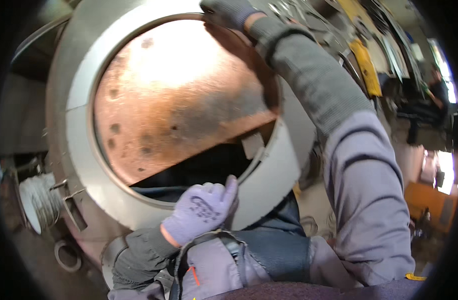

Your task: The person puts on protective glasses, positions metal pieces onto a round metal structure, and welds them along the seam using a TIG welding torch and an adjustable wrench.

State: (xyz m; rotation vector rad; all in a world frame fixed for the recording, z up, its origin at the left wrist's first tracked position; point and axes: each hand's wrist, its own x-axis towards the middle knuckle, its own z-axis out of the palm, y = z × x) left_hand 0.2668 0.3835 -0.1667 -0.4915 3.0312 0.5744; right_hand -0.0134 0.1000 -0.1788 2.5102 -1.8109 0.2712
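Observation:
A large, flat metal ring (81, 145) with a wide, pale face fills the middle of the view. Behind its round opening sits a copper-coloured, spotted metal sheet (179, 105) with a straight lower edge and a dark gap below. My left hand (201, 210), in a light purple glove, grips the ring's near inner rim with curled fingers, thumb pointing up. Stretched far out, my right hand (229, 12) in a darker-looking glove closes over the ring's far rim; its fingertips are partly hidden. A small pale piece (253, 146) shows inside the opening at the right.
A spool of white cord (41, 200) is at the left, above a small round metal collar (68, 255). Tools and a yellow object (365, 67) lie at the upper right. A person (436, 92) is in the background, with an orange box (429, 205) lower down.

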